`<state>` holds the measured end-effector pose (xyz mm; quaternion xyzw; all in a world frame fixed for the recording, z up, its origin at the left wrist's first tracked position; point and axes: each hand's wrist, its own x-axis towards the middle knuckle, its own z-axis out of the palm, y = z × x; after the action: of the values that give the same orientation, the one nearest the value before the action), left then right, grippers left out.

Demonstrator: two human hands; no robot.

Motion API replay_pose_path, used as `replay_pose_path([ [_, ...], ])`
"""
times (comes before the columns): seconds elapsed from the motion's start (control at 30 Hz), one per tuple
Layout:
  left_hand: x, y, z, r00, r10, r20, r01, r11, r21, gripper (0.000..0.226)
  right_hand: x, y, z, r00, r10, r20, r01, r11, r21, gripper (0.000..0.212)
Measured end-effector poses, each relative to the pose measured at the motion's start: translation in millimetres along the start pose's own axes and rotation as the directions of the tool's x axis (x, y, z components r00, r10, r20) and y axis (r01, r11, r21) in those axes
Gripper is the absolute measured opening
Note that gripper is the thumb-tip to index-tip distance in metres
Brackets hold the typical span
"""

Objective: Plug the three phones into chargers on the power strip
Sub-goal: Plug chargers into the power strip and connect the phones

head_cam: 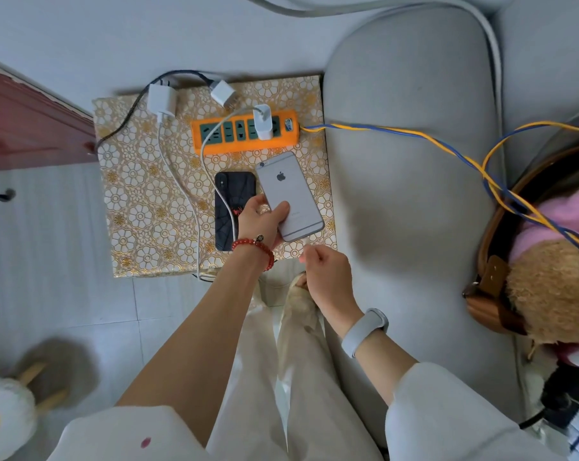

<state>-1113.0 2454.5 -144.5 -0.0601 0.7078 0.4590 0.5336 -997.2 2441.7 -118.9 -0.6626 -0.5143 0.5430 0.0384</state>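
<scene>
My left hand (261,222) grips a silver phone (289,191), back side up, above the patterned table top. My right hand (328,274) pinches a white cable plug (305,242) right at the phone's bottom edge. A black phone (230,201) lies flat on the table, partly under my left hand. An orange power strip (245,141) sits at the back of the table with one white charger (263,123) plugged into it. Two more white chargers (162,99) (222,93) lie unplugged behind the strip, each with a cable attached. Only two phones are in view.
The small table (142,207) wears a gold floral cover. A grey sofa cushion (414,161) flanks it on the right, crossed by the strip's blue-and-yellow cord (414,136). A bag with a plush toy (547,284) sits far right. A red wooden door (25,128) stands left.
</scene>
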Motion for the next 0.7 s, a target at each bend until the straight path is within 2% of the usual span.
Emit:
replay_pose_path([
  [0.17, -2.1, -3.8, 2.7, 0.997, 0.063, 0.050, -0.068, 0.992, 0.105, 0.021, -1.1, 10.1, 2.5, 0.999, -0.004, -0.032, 0.002, 0.999, -0.044, 0.032],
  [0.27, 1.4, -3.6, 7.6, 0.996, 0.068, 0.050, -0.074, 0.988, 0.134, 0.021, 2.4, 11.1, -4.0, 0.999, -0.045, -0.003, 0.043, 0.970, -0.238, 0.033],
  [0.3, 4.2, -4.6, 10.1, 0.997, 0.060, 0.041, -0.065, 0.989, 0.130, 0.022, 6.0, 12.7, -8.2, 0.994, -0.104, 0.016, 0.102, 0.926, -0.364, 0.034],
  [0.37, 11.5, -9.8, 15.9, 0.999, 0.054, -0.003, -0.053, 0.987, 0.153, 0.023, 15.3, 16.3, -20.3, 0.958, -0.287, 0.027, 0.245, 0.761, -0.601, 0.032],
  [0.43, 18.4, -17.8, 21.7, 0.996, 0.072, -0.054, -0.056, 0.967, 0.248, 0.024, 23.7, 20.9, -32.7, 0.881, -0.473, 0.023, 0.345, 0.608, -0.715, 0.027],
  [0.5, 24.0, -26.6, 27.9, 0.995, 0.083, -0.054, -0.061, 0.945, 0.323, 0.023, 32.0, 24.7, -43.5, 0.787, -0.615, 0.059, 0.440, 0.492, -0.751, 0.025],
  [0.57, 27.3, -32.6, 35.8, 0.997, 0.068, -0.028, -0.053, 0.927, 0.371, 0.024, 39.1, 23.9, -51.9, 0.737, -0.663, 0.131, 0.470, 0.363, -0.804, 0.028],
  [0.7, 29.8, -38.0, 50.7, 0.997, 0.062, -0.035, -0.038, 0.883, 0.467, 0.034, 48.3, 27.2, -60.5, 0.760, -0.603, 0.244, 0.418, 0.165, -0.893, 0.037],
])
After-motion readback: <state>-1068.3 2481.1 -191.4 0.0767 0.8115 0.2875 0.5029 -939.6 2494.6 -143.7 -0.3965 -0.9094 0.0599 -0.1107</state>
